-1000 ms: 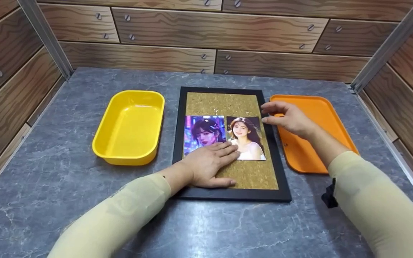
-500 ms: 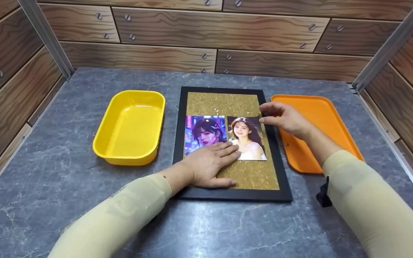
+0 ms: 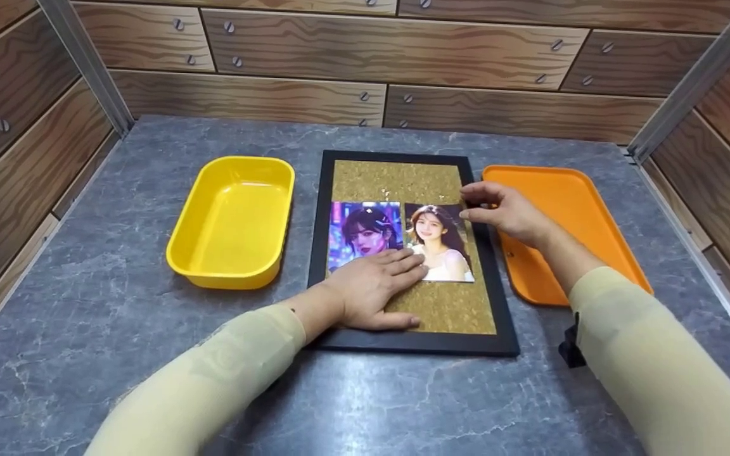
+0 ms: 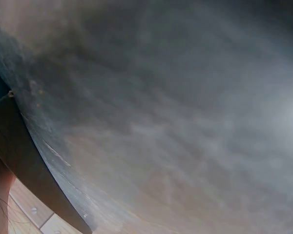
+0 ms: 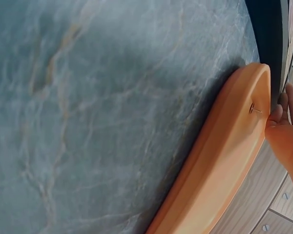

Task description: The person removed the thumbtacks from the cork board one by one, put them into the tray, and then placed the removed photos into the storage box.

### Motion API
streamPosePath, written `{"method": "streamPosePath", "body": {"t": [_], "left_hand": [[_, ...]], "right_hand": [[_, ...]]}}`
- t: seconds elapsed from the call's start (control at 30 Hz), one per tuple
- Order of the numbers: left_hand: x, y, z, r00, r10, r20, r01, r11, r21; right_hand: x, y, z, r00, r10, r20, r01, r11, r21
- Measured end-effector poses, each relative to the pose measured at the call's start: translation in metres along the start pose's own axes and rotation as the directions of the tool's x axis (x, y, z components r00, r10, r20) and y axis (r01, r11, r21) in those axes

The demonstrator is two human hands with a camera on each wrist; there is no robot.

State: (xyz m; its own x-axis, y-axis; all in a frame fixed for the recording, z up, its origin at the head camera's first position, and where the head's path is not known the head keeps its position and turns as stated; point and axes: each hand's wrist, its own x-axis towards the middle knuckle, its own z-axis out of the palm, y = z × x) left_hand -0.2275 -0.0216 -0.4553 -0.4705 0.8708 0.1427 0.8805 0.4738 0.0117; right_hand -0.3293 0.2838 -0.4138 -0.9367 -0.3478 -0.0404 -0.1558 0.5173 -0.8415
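The left hand (image 3: 374, 288) is laid flat, fingers extended, over the lower parts of a purple-blue rectangular portrait print (image 3: 365, 227) and a white-dress portrait print (image 3: 446, 244). Both prints are placed side by side on a black-framed brown cork board (image 3: 447, 307). The right hand (image 3: 509, 212), well apart from the left, is positioned at the board's right side, thumb and fingers parted. The board is flanked by a yellow rounded tub (image 3: 238, 221) and an orange shallow tray (image 3: 568, 202); the wood-patterned wall (image 3: 314, 50) is seen behind.
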Motion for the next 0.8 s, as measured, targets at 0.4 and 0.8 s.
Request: {"method": "streamPosePath", "body": {"t": [0.4, 0.8], "left_hand": [[0.0001, -0.0005, -0.0005, 1.000, -0.006, 0.011, 0.006, 1.000, 0.001], [-0.0003, -0.0004, -0.0002, 1.000, 0.003, 0.002, -0.003, 1.000, -0.004]], "right_hand": [[0.0008, 0.0046, 0.0010, 1.000, 0.006, -0.024, -0.007, 0.999, -0.042], [0.0006, 0.0068, 0.0017, 1.000, -0.032, 0.001, 0.031, 0.995, -0.096]]}}
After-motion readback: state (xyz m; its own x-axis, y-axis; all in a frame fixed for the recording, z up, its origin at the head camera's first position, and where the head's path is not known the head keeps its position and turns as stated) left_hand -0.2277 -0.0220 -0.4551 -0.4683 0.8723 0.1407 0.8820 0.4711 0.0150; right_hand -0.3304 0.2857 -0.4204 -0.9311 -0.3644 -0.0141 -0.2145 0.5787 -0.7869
